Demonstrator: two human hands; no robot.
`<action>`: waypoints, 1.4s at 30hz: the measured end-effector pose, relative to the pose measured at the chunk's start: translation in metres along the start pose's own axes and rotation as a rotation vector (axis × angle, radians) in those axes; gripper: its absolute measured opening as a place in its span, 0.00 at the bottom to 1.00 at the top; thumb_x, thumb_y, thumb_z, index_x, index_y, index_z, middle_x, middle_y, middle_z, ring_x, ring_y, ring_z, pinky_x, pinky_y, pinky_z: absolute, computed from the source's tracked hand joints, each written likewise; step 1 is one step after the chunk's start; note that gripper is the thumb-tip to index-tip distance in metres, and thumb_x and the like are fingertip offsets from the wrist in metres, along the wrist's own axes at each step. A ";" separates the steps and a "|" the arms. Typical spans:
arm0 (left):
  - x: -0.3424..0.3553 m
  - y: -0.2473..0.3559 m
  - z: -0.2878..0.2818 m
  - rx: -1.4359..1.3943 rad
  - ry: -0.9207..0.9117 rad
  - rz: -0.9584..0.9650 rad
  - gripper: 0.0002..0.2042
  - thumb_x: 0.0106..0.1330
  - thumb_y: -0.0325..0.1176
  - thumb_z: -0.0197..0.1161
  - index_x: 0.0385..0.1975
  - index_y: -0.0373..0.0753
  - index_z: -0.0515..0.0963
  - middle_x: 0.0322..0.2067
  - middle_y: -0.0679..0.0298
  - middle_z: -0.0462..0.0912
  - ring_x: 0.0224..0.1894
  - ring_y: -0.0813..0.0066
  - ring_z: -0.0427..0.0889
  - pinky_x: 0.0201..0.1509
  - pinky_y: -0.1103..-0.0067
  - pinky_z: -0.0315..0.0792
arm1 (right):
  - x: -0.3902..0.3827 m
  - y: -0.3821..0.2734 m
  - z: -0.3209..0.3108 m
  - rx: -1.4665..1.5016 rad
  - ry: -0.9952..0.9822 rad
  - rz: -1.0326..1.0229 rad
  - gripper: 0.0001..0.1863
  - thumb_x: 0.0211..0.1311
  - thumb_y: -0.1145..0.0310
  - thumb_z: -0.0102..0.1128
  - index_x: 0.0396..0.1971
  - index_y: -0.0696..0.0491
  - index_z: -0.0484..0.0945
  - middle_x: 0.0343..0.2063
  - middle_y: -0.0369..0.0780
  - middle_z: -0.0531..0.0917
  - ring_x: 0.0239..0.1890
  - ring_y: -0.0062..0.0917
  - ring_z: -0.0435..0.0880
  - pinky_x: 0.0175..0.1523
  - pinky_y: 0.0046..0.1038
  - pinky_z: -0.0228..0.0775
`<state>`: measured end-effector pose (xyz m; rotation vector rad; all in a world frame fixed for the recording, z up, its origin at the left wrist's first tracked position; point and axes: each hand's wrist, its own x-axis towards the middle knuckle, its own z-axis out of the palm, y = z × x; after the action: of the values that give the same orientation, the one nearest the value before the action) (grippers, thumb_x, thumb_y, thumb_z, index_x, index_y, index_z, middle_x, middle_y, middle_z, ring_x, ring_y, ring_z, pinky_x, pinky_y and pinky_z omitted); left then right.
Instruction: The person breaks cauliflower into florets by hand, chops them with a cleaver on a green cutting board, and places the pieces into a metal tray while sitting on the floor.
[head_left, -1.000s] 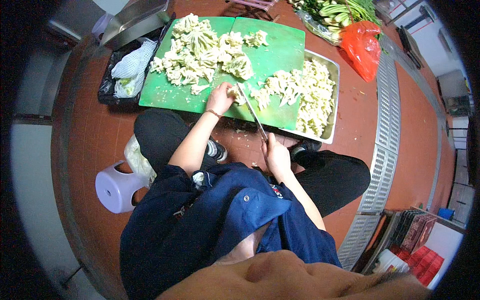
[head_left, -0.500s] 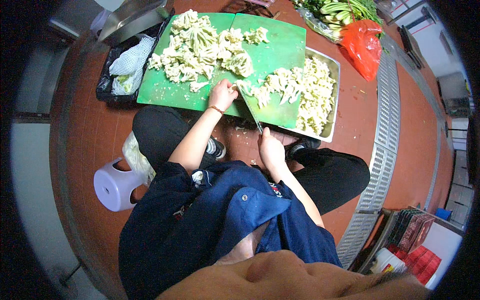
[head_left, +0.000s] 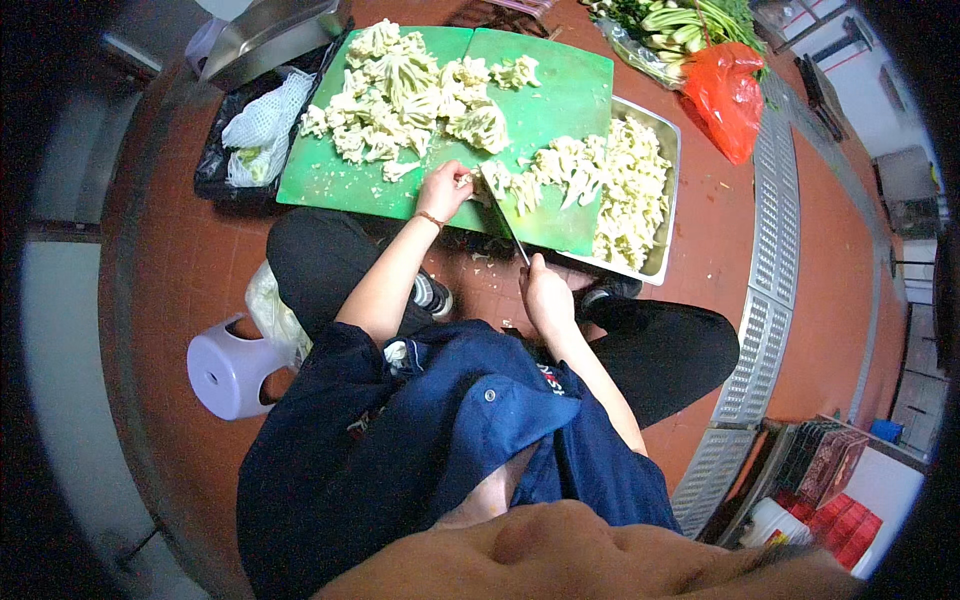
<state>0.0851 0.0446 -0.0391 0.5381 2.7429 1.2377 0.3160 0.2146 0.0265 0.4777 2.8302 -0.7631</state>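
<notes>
Pale cauliflower pieces (head_left: 405,88) lie heaped on the left and middle of a green cutting board (head_left: 560,75). My left hand (head_left: 445,190) is at the board's near edge, its fingers closed around a small cauliflower floret (head_left: 466,182). In my right hand (head_left: 546,298) is the handle of a knife (head_left: 508,222), whose blade slants up and left onto the board, just right of the left fingers. Cut florets (head_left: 566,168) lie right of the blade. They stretch toward a metal tray (head_left: 655,262) full of small florets, partly under the board's right edge.
A black-lined crate (head_left: 208,172) with white foam netting stands left of the board. Leafy greens (head_left: 690,25) and a red plastic bag (head_left: 724,100) lie at the far right. A lilac stool (head_left: 228,375) is at my left. A metal drain grate (head_left: 775,210) runs along the right.
The knife blade has shifted slightly right, and my right hand has moved a little with it. My left hand still pinches the floret, almost in the same place.
</notes>
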 end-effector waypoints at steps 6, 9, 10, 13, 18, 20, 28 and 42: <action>-0.007 0.002 -0.014 -0.086 0.005 -0.019 0.15 0.56 0.32 0.75 0.43 0.39 0.83 0.36 0.60 0.85 0.35 0.71 0.85 0.41 0.76 0.80 | 0.002 0.014 -0.010 0.163 0.047 -0.027 0.15 0.71 0.58 0.54 0.40 0.57 0.70 0.28 0.56 0.83 0.34 0.56 0.83 0.39 0.54 0.74; -0.011 -0.005 -0.009 -0.126 0.050 -0.061 0.13 0.56 0.30 0.75 0.39 0.38 0.81 0.34 0.61 0.85 0.34 0.70 0.85 0.40 0.75 0.80 | -0.005 0.005 -0.016 0.162 0.041 -0.058 0.15 0.71 0.58 0.54 0.40 0.56 0.70 0.28 0.56 0.84 0.34 0.56 0.83 0.39 0.54 0.74; -0.012 -0.011 -0.007 -0.113 0.066 -0.048 0.12 0.57 0.30 0.74 0.38 0.38 0.80 0.34 0.61 0.85 0.34 0.72 0.85 0.40 0.76 0.80 | -0.006 0.001 -0.015 0.145 0.036 -0.073 0.15 0.71 0.58 0.54 0.40 0.56 0.70 0.28 0.55 0.84 0.34 0.56 0.83 0.39 0.54 0.74; -0.015 -0.011 -0.006 -0.073 0.076 0.007 0.11 0.57 0.30 0.74 0.36 0.37 0.79 0.31 0.61 0.84 0.34 0.71 0.85 0.40 0.76 0.79 | -0.002 -0.002 -0.008 0.137 -0.042 -0.028 0.16 0.71 0.58 0.54 0.42 0.57 0.71 0.29 0.57 0.84 0.36 0.57 0.83 0.41 0.55 0.75; -0.012 -0.005 -0.007 -0.050 0.038 0.003 0.12 0.55 0.31 0.74 0.37 0.39 0.80 0.32 0.60 0.83 0.33 0.67 0.84 0.40 0.74 0.79 | 0.024 0.008 0.007 0.329 -0.056 0.004 0.16 0.69 0.60 0.57 0.43 0.60 0.72 0.31 0.60 0.83 0.37 0.58 0.83 0.44 0.54 0.74; -0.011 -0.006 -0.007 -0.173 -0.008 -0.026 0.13 0.55 0.31 0.74 0.39 0.40 0.80 0.32 0.61 0.83 0.33 0.68 0.83 0.40 0.75 0.79 | 0.027 0.013 0.011 0.415 0.001 -0.026 0.15 0.69 0.61 0.57 0.41 0.60 0.72 0.28 0.59 0.82 0.36 0.58 0.83 0.41 0.53 0.74; -0.015 0.020 -0.019 0.065 -0.022 0.010 0.17 0.54 0.26 0.70 0.45 0.36 0.80 0.34 0.59 0.83 0.31 0.70 0.84 0.40 0.76 0.80 | -0.012 -0.002 -0.018 0.049 0.125 -0.123 0.13 0.71 0.60 0.54 0.39 0.55 0.69 0.23 0.53 0.83 0.28 0.53 0.84 0.34 0.51 0.76; -0.016 0.008 -0.018 0.127 -0.097 -0.025 0.12 0.55 0.30 0.70 0.36 0.37 0.77 0.37 0.51 0.83 0.39 0.49 0.83 0.44 0.62 0.78 | 0.010 -0.016 -0.008 -0.115 -0.035 -0.086 0.08 0.69 0.68 0.46 0.41 0.56 0.71 0.25 0.53 0.84 0.30 0.50 0.86 0.36 0.51 0.78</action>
<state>0.0983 0.0311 -0.0222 0.5571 2.7503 1.0088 0.3003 0.2078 0.0381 0.3240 2.8585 -0.6118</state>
